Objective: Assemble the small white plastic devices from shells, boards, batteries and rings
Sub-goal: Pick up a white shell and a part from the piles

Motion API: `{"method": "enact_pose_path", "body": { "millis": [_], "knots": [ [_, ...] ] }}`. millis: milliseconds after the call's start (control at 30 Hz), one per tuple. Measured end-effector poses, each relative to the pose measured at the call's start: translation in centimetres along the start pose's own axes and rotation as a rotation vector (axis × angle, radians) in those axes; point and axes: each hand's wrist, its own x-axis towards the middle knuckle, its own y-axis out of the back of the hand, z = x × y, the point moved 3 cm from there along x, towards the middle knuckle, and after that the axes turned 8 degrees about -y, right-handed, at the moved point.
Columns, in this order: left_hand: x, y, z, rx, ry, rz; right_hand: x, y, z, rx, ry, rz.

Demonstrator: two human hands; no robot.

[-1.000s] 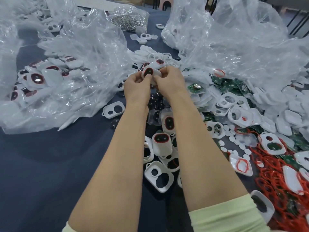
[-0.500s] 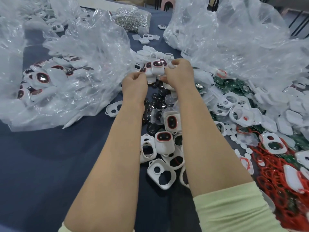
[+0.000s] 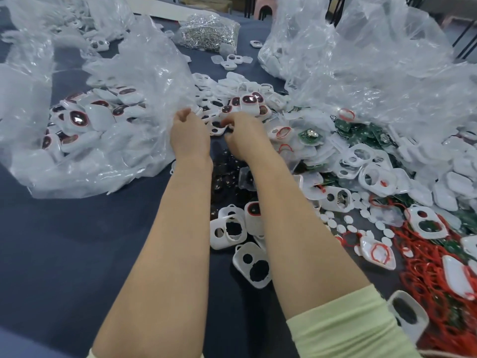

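A finished white device (image 3: 249,102) with a red-rimmed dark window lies on top of a heap of similar devices. Just below it, my left hand (image 3: 189,135) is curled shut beside the edge of a clear bag, with nothing visible in it. My right hand (image 3: 247,136) hangs knuckles-up over loose white shells and dark round parts (image 3: 224,177); its fingertips are hidden. Empty white shells (image 3: 228,229) lie between my forearms. Green boards (image 3: 361,130) and red rings (image 3: 426,267) are spread on the right.
A clear bag of finished devices (image 3: 77,120) sits on the left. A big crumpled bag of white shells (image 3: 374,73) fills the back right. A bag of metal rings (image 3: 206,29) stands at the back. Small white discs (image 3: 348,220) dot the dark blue table (image 3: 77,254).
Both hands held the finished device up; it now rests on the heap. The hands have let go and dropped back toward me, the left toward the bag edge.
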Motion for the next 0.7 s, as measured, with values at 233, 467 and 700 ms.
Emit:
{"method": "enact_pose_path", "body": {
  "millis": [233,467,700],
  "knots": [
    [-0.2,-0.2,0.1,0.012,0.018,-0.053,1.1,-2.4,-0.6,-0.120,-0.089,0.058],
    [-1.4,-0.6,0.4,0.089,0.007,-0.087,0.5,-0.5,-0.4,0.004,-0.013,0.104],
    [-5.0,-2.1,1.6,0.186,-0.062,-0.354,-3.3,4.3,2.8,0.617,-0.077,0.186]
  ]
}}
